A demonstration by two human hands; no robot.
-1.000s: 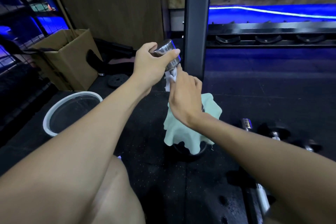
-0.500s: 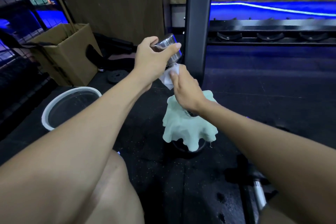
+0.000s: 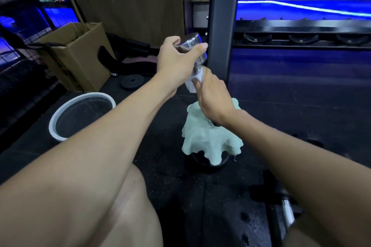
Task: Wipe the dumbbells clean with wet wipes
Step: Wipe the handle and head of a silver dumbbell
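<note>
Both hands are busy on one dumbbell (image 3: 192, 50), held up above the floor (image 3: 301, 106), out near its far edge by the dark post (image 3: 222, 26). Left hand (image 3: 176, 60) is curled round the shiny top end and holds it tilted. Right hand (image 3: 214, 100) pinches the white wet wipe (image 3: 191, 84) round the thin bar just under that end. A second ago the wipe hand sat a bit lower on the bar, and now it has slid up close to the top end, with the other hand holding on the same way. So the bar is getting rubbed, and I think the shiny end may come next. Under the hands a green cloth (image 3: 210, 138) hangs over something dark on the floor. A white bucket (image 3: 60, 114) sits near the left edge, beside a brown box (image 3: 80, 56). Another dumbbell bar (image 3: 288, 212) lies near the bottom right corner, maybe waiting its turn
</note>
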